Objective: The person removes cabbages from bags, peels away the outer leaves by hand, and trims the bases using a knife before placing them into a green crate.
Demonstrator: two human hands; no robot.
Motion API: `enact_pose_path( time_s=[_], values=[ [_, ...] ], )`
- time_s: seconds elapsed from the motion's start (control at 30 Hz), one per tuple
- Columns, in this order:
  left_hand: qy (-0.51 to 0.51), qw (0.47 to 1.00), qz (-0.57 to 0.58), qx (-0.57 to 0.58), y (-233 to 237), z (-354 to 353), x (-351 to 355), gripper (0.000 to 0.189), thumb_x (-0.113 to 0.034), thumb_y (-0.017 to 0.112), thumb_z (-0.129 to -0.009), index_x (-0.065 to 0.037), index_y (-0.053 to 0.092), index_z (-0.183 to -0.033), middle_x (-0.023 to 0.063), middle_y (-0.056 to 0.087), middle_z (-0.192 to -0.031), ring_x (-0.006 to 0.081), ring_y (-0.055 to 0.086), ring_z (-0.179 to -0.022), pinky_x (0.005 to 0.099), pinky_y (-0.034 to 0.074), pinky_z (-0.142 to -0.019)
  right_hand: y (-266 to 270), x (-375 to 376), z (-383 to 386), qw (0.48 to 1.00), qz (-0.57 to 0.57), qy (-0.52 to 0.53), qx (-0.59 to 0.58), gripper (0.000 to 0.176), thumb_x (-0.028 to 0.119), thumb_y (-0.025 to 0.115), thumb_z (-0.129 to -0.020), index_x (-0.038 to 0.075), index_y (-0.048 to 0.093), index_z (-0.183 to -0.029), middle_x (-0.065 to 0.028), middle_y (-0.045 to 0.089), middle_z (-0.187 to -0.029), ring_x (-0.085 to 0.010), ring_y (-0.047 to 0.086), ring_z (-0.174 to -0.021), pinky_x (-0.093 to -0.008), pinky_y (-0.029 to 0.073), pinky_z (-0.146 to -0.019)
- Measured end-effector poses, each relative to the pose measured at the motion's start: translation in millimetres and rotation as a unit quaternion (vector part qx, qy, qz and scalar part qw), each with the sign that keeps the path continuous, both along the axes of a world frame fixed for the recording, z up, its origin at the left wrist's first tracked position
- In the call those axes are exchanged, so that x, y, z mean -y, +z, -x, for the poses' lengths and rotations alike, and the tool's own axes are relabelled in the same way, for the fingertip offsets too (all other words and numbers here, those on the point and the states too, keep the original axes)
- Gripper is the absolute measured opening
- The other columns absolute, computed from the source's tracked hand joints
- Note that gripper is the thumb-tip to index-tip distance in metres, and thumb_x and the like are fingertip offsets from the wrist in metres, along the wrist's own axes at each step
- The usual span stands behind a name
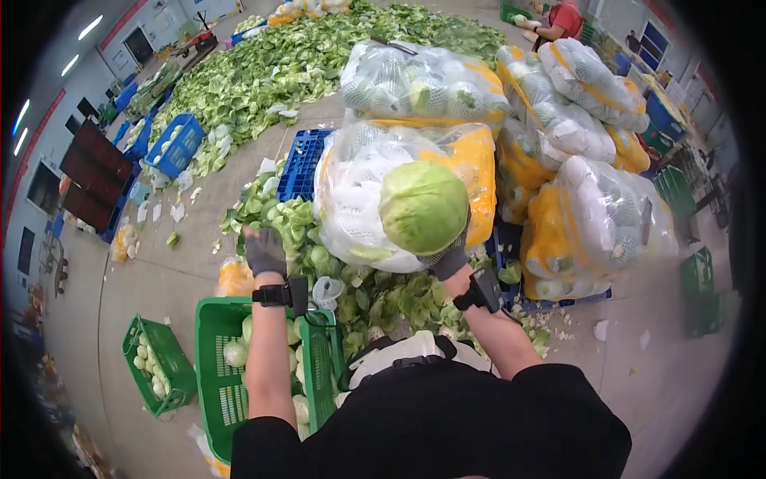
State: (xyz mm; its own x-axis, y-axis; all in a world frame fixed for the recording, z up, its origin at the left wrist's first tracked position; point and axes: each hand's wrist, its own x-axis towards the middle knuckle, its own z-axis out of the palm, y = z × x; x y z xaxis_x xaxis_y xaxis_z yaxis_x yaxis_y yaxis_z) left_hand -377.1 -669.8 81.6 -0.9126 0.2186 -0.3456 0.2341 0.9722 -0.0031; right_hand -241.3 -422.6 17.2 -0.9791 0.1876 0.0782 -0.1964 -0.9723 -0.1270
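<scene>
A round, pale green cabbage (pixel 424 209) rests in my right hand (pixel 452 257), which wears a grey glove and grips it from below and from the right side. Most of those fingers are hidden behind the cabbage. Under and behind it lies a clear plastic bag (pixel 359 188) packed with cabbages in white foam nets. My left hand (pixel 266 252), also gloved, is held out over the floor at the left with nothing in it, its fingers loosely apart. Loose cabbage leaves (pixel 291 217) lie just to its right. Below my left forearm stands a green crate (pixel 209 359) holding several cabbages.
More filled bags (pixel 610 211) are stacked at the right on blue pallets (pixel 306 166). A knife (pixel 394 45) lies on the rear bag. Behind spreads a large leaf heap (pixel 263 72). A smaller green crate (pixel 171 375) stands left. One person (pixel 562 22) is at the back right.
</scene>
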Motion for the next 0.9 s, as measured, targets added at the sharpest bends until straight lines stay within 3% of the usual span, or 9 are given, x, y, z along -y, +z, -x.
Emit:
enact_pose_path(
  time_s=[0.03, 0.07, 0.2, 0.3, 0.4, 0.63, 0.8, 0.87, 0.9],
  values=[
    [0.057, 0.898, -0.434, 0.04, -22.2, 19.5, -2.2, 0.051, -0.043, 0.035, -0.089, -0.008, 0.04, -0.124, 0.0105, 0.043, -0.126, 0.0219, 0.034, -0.119, 0.0407, 0.023, -0.101, 7.4, 2.5, 4.1, 1.0, -0.006, -0.002, -0.005, 0.053, 0.048, 0.036, -0.086, 0.016, 0.035, -0.129, -0.0092, 0.04, -0.13, -0.0293, 0.039, -0.119, -0.051, 0.032, -0.097],
    [0.101, 0.615, -0.779, 0.075, -32.6, 32.9, -2.8, 0.048, -0.037, 0.038, -0.09, -0.005, 0.038, -0.126, 0.0086, 0.04, -0.128, 0.0195, 0.033, -0.12, 0.0369, 0.023, -0.101, 11.3, 6.7, 6.5, 0.999, -0.023, 0.004, -0.037, 0.054, 0.048, 0.036, -0.086, 0.016, 0.037, -0.129, -0.0094, 0.04, -0.131, -0.029, 0.039, -0.119, -0.0501, 0.032, -0.097],
    [-0.145, 0.695, -0.697, 0.098, 45.3, -51.4, -59.7, 0.087, -0.034, 0.07, -0.068, -0.001, 0.024, -0.134, 0.0155, 0.035, -0.131, 0.0227, 0.036, -0.12, 0.0313, 0.03, -0.098, 47.3, 29.3, 0.7, 0.998, -0.023, 0.021, 0.052, 0.056, 0.047, 0.037, -0.086, 0.012, 0.038, -0.129, -0.0114, 0.038, -0.132, -0.0299, 0.039, -0.119, -0.0485, 0.032, -0.098],
    [-0.152, 0.48, -0.828, 0.246, 58.6, -52.3, -56.6, 0.088, -0.039, 0.071, -0.068, -0.001, 0.026, -0.133, 0.014, 0.042, -0.125, 0.0197, 0.042, -0.113, 0.0326, 0.035, -0.095, 55.5, 24.5, 12.1, 0.998, -0.063, 0.001, 0.021, 0.047, 0.036, 0.037, -0.09, 0.008, 0.038, -0.128, -0.0109, 0.039, -0.131, -0.026, 0.04, -0.118, -0.0422, 0.033, -0.098],
    [-0.164, 0.508, -0.803, 0.262, 57.0, -60.8, -64.2, 0.086, -0.04, 0.071, -0.068, -0.001, 0.029, -0.132, 0.0143, 0.041, -0.126, 0.021, 0.041, -0.115, 0.0325, 0.033, -0.096, 25.3, 33.3, 11.7, 0.941, -0.325, -0.097, 0.026, 0.039, 0.023, 0.037, -0.093, 0.007, 0.036, -0.128, -0.0089, 0.042, -0.128, -0.0202, 0.042, -0.116, -0.0337, 0.035, -0.097],
    [-0.255, 0.713, -0.653, -0.018, 23.7, -89.8, -73.1, 0.057, -0.017, 0.073, -0.068, 0.002, 0.046, -0.114, 0.0122, 0.052, -0.104, 0.0204, 0.049, -0.098, 0.0306, 0.038, -0.086, 44.4, 33.2, -27.0, 0.928, -0.333, -0.154, 0.056, 0.039, 0.023, 0.038, -0.092, 0.007, 0.035, -0.128, -0.0088, 0.042, -0.127, -0.0197, 0.042, -0.115, -0.0329, 0.035, -0.097],
    [-0.192, 0.663, -0.723, 0.025, 39.6, -85.9, -93.5, 0.059, -0.022, 0.068, -0.073, 0.003, 0.042, -0.12, 0.0151, 0.044, -0.115, 0.0242, 0.045, -0.105, 0.0328, 0.035, -0.091, 46.3, 25.8, -45.4, 0.91, -0.369, -0.172, 0.083, 0.04, 0.022, 0.038, -0.092, 0.006, 0.034, -0.128, -0.0088, 0.043, -0.126, -0.0194, 0.043, -0.114, -0.0323, 0.036, -0.096],
    [-0.272, 0.727, -0.622, 0.101, 22.7, -75.2, -102.9, 0.06, -0.024, 0.064, -0.077, 0.001, 0.039, -0.126, 0.0199, 0.039, -0.126, 0.0266, 0.039, -0.117, 0.0338, 0.029, -0.098, 46.9, 22.7, -51.0, 0.91, -0.364, -0.174, 0.092, 0.04, 0.022, 0.039, -0.092, 0.006, 0.034, -0.128, -0.0088, 0.043, -0.126, -0.0192, 0.043, -0.113, -0.0321, 0.036, -0.096],
    [-0.231, 0.666, -0.686, 0.18, 31.2, -84.1, -108.1, 0.045, -0.017, 0.061, -0.08, -0.001, 0.048, -0.119, 0.0208, 0.044, -0.125, 0.0266, 0.041, -0.119, 0.0322, 0.031, -0.097, 46.5, 20.2, -53.5, 0.914, -0.354, -0.173, 0.094, 0.04, 0.022, 0.039, -0.092, 0.006, 0.034, -0.128, -0.0088, 0.043, -0.126, -0.0192, 0.043, -0.113, -0.032, 0.036, -0.096]
  ],
)
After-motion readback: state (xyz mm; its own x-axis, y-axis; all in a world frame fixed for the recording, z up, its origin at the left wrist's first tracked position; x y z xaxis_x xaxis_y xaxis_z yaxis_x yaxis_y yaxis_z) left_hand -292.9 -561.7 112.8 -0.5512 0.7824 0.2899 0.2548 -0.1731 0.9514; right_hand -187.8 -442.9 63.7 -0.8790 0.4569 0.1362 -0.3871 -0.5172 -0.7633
